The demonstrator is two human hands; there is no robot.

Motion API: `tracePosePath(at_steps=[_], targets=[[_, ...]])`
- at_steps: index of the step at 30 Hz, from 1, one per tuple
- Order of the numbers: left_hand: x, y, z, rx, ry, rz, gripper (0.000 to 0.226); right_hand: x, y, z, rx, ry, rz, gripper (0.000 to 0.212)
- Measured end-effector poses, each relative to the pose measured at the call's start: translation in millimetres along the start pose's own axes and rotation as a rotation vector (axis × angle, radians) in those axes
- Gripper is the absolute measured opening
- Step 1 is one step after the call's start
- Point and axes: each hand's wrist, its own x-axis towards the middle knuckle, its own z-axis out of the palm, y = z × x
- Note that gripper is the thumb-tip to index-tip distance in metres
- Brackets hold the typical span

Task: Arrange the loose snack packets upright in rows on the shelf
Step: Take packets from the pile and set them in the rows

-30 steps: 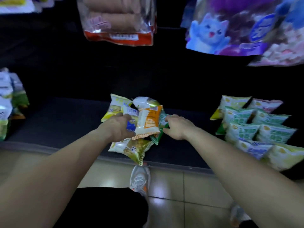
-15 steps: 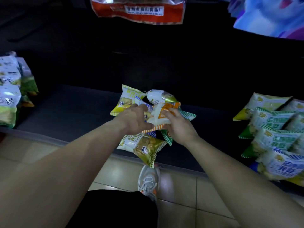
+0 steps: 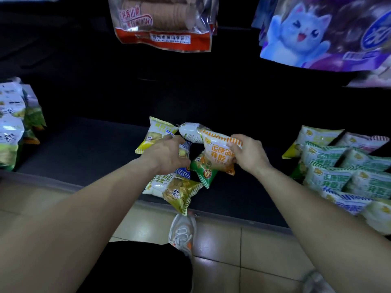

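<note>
A heap of loose snack packets lies mid-shelf on the dark shelf (image 3: pixel 88 149). My right hand (image 3: pixel 247 154) grips an orange-and-white packet (image 3: pixel 219 152), lifted slightly above the heap. My left hand (image 3: pixel 167 154) rests on the heap over a blue-striped packet (image 3: pixel 183 171); whether its fingers grasp that packet is hidden. Around it lie a yellow packet (image 3: pixel 155 134), a white-green one (image 3: pixel 190 133), a green packet (image 3: pixel 204 173) and a gold packet (image 3: pixel 178 191) at the shelf's front edge.
Rows of green and blue packets (image 3: pixel 338 172) stand at the right of the shelf. More bags (image 3: pixel 12 123) stand at the far left. A red-trimmed biscuit bag (image 3: pixel 163 22) and a purple cat bag (image 3: pixel 317 32) hang above. My shoe (image 3: pixel 182 231) is on the tiled floor below.
The orange packet passed from my left hand to my right hand, which has drawn it rightward off the heap. My left hand stayed on the heap.
</note>
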Motion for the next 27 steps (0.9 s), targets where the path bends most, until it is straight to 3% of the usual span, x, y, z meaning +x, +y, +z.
tracePosePath(at_steps=[7,12,17,27], targets=[[10.8,6.6,2.9,0.004,-0.019,0.006,0.072,13.2,0.2,17.6,-0.068,0.029,-0.021,0.045],[16.9,12.6,4.6,0.019,-0.033,0.014,0.074,19.8,0.1,15.2,-0.049,-0.066,-0.026,0.077],[19.6,22.1,0.7,0.01,-0.008,0.048,0.074,19.5,-6.3,4.5,-0.32,-0.03,-0.095,0.066],[1.9,71.1,-10.7,-0.108,0.068,0.204,0.096,-32.1,-24.4,-96.8,-0.506,-0.105,-0.157,0.061]])
